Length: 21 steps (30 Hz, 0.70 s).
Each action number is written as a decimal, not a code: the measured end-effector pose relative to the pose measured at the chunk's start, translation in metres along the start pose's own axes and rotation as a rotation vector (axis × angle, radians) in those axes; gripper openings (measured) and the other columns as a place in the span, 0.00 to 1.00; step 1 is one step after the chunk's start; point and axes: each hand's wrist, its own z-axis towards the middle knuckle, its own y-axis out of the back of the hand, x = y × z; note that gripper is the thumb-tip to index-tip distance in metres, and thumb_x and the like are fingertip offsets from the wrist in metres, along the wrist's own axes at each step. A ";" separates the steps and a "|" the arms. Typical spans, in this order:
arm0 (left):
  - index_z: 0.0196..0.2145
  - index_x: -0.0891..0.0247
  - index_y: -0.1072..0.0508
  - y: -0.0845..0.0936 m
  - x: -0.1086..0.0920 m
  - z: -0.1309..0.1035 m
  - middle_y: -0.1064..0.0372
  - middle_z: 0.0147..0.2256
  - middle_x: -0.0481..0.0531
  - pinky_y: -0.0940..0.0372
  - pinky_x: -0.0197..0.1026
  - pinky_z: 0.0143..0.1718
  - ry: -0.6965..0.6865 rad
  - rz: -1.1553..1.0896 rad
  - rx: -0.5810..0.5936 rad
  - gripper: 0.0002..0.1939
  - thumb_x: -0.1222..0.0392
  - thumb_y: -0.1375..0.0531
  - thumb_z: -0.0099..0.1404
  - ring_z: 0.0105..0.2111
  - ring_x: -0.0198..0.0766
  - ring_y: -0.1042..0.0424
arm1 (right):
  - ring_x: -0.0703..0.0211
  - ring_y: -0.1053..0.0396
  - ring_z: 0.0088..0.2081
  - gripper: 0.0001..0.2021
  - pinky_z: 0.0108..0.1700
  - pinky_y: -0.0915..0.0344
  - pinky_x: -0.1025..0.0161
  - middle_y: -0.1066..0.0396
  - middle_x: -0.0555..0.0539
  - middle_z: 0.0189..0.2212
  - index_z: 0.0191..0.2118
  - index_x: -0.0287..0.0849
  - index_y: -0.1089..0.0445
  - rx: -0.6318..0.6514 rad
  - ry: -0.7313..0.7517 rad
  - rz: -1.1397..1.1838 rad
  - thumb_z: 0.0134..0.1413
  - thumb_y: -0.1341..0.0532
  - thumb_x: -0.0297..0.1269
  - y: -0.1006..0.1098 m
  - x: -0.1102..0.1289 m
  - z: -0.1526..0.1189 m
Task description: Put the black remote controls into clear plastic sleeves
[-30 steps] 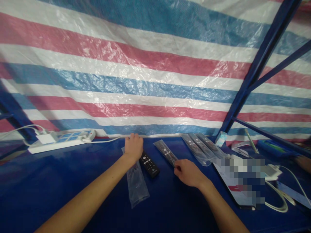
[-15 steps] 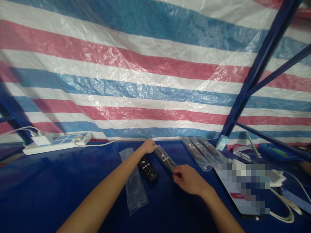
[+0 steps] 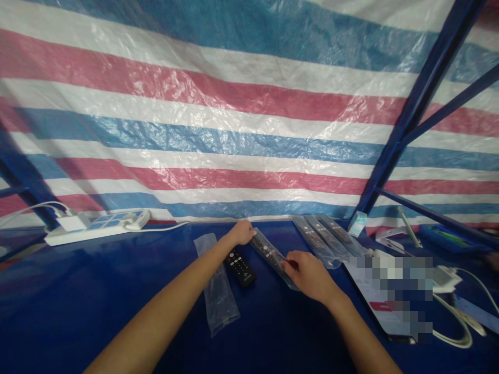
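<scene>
A bagged remote lies slanted on the blue table. My left hand pinches the far end of its clear bag. At the near end, my right hand has its fingers curled on the bag's right edge, and part of the bag extends below them. To the left, under my left forearm, a bare black remote lies beside an empty clear bag; the forearm hides part of both.
Several bagged remotes lie at the back right, near a small box. A tablet, cables and chargers are at the right. A white power strip stands back left. Blue metal bars rise before the striped sheet.
My right hand has shifted slightly right and up along the bag, and more of the bag's near end shows. My left hand keeps its hold on the far end. The view has shifted slightly.
</scene>
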 end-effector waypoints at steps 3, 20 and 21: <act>0.44 0.65 0.29 -0.001 -0.002 0.000 0.30 0.44 0.53 0.31 0.47 0.42 -0.001 0.001 0.040 0.14 0.53 0.43 0.67 0.40 0.40 0.28 | 0.63 0.32 0.29 0.13 0.30 0.50 0.66 0.27 0.49 0.27 0.27 0.43 0.31 -0.018 -0.020 -0.001 0.61 0.46 0.38 0.000 -0.001 0.001; 0.38 0.61 0.26 0.071 -0.056 -0.051 0.26 0.39 0.54 0.37 0.42 0.43 -0.195 0.066 -0.423 0.14 0.61 0.52 0.69 0.42 0.43 0.29 | 0.58 0.28 0.34 0.19 0.31 0.47 0.64 0.25 0.47 0.31 0.29 0.44 0.30 -0.174 -0.184 -0.129 0.66 0.52 0.42 0.014 -0.012 -0.007; 0.37 0.61 0.25 0.079 -0.061 -0.054 0.25 0.38 0.53 0.37 0.41 0.41 -0.211 0.048 -0.432 0.14 0.60 0.51 0.68 0.40 0.42 0.29 | 0.58 0.28 0.35 0.18 0.32 0.47 0.64 0.25 0.47 0.32 0.29 0.44 0.30 -0.165 -0.185 -0.116 0.66 0.51 0.41 0.015 -0.012 -0.007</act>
